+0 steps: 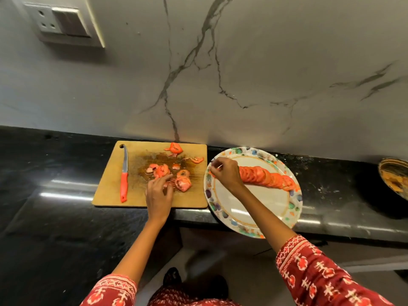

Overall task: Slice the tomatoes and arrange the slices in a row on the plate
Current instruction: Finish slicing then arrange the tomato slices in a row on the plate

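A wooden cutting board [110,191] lies on the black counter with several loose tomato slices [183,183] and end pieces [175,147] on its wet middle. My left hand [159,193] reaches over the board, fingertips touching the slices. A white plate with a coloured rim [260,206] sits right of the board. A row of overlapping tomato slices [267,177] crosses its far half. My right hand [225,172] hovers over the row's left end, fingers pinched on a tomato slice [211,172] that is mostly hidden. A red-handled knife [124,173] lies on the board's left side.
The marble wall [242,74] rises right behind the board and plate. A dark bowl [395,175] sits at the far right of the counter [55,195]. The plate overhangs the counter's front edge slightly. A wall socket [61,23] is high on the left.
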